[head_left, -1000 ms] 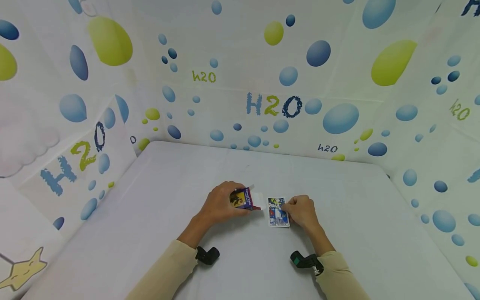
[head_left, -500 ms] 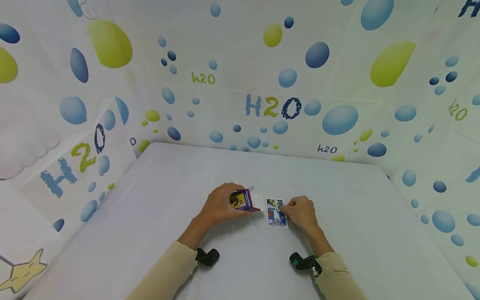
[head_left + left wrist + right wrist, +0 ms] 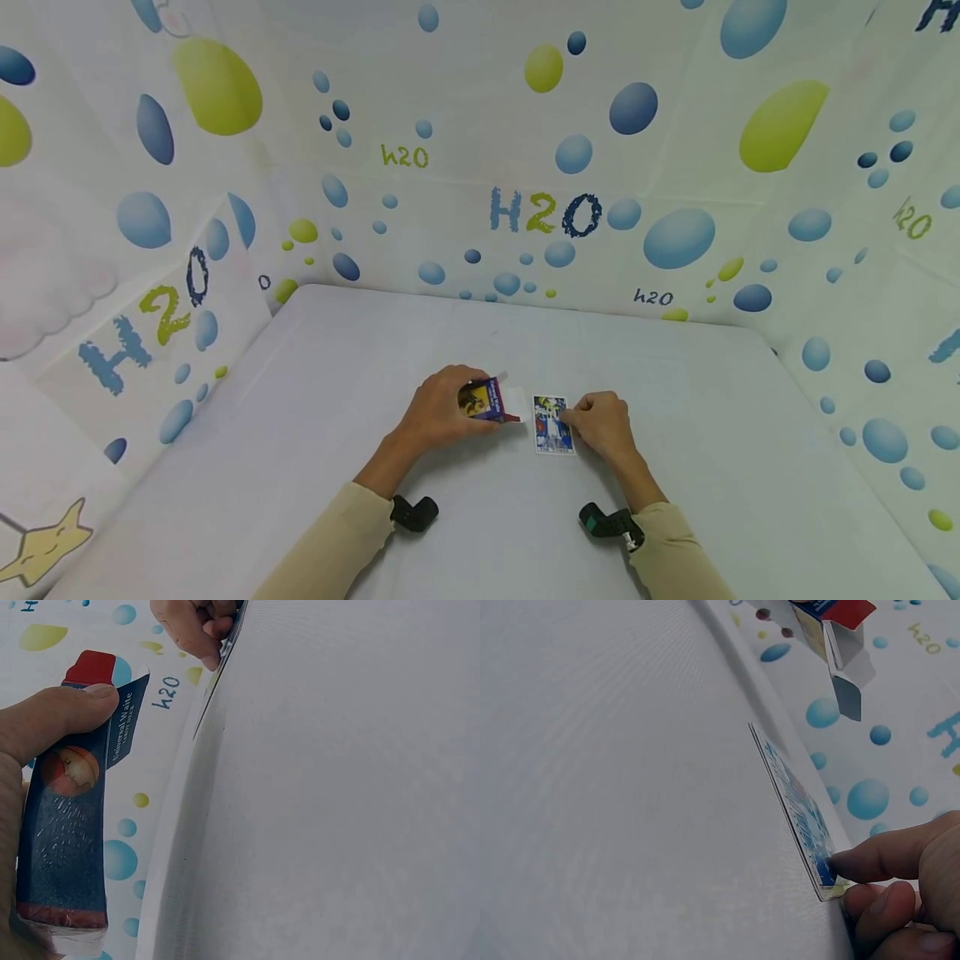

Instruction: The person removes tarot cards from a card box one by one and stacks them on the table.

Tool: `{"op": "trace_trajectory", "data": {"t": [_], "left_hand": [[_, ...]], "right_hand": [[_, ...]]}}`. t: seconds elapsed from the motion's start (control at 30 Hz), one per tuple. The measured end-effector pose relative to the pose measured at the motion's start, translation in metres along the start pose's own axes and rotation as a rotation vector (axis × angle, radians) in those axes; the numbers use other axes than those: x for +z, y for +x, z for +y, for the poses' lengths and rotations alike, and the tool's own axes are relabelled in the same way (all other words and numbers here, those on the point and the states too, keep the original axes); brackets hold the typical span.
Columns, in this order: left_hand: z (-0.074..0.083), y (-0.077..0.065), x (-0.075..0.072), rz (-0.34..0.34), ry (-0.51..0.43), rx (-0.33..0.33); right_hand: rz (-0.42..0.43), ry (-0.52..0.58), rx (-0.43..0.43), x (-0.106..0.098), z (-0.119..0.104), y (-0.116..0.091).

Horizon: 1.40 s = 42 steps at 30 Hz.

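Note:
My left hand (image 3: 438, 408) grips a small tarot card box (image 3: 482, 400), fingers over its far side and thumb along the near side. The box's end faces right with its flaps standing out. Dark blue with a red flap, the box (image 3: 67, 832) reads "Universal Waite" in the left wrist view, where my thumb presses its upper part. Just right of the box, a tarot card (image 3: 553, 425) marked "The Tower" lies face up. My right hand (image 3: 602, 425) pinches the card's right edge, thumb on its face. In the right wrist view the card (image 3: 799, 810) shows a layered edge, like a thin stack.
A white cloth covers the table (image 3: 390, 333). Patterned sheets with blue and green drops and "H2O" lettering form the back wall (image 3: 450, 200) and sides. Each wrist wears a dark camera, one on the left (image 3: 415, 512) and one on the right (image 3: 609, 522).

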<state>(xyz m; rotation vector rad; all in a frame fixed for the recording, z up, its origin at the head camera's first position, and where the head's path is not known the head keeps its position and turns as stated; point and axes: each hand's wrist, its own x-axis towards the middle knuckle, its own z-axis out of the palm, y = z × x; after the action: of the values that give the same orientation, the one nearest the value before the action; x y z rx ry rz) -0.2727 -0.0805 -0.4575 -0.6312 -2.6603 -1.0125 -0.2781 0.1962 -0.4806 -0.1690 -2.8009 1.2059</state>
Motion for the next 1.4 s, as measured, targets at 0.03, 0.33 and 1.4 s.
{"op": "trace_trajectory", "data": {"t": [0.03,0.33,1.4], "left_hand": [[0.000,0.000,0.000,0.003,-0.001,0.003],[0.000,0.000,0.001,0.009,-0.012,-0.011],[0.000,-0.001,0.002,-0.016,-0.013,0.023]], "right_hand": [[0.001,0.008,0.000,0.000,0.000,0.000],[0.006,0.050,0.007,-0.002,0.001,-0.001],[0.007,0.275,-0.044,0.004,-0.017,-0.004]]}}
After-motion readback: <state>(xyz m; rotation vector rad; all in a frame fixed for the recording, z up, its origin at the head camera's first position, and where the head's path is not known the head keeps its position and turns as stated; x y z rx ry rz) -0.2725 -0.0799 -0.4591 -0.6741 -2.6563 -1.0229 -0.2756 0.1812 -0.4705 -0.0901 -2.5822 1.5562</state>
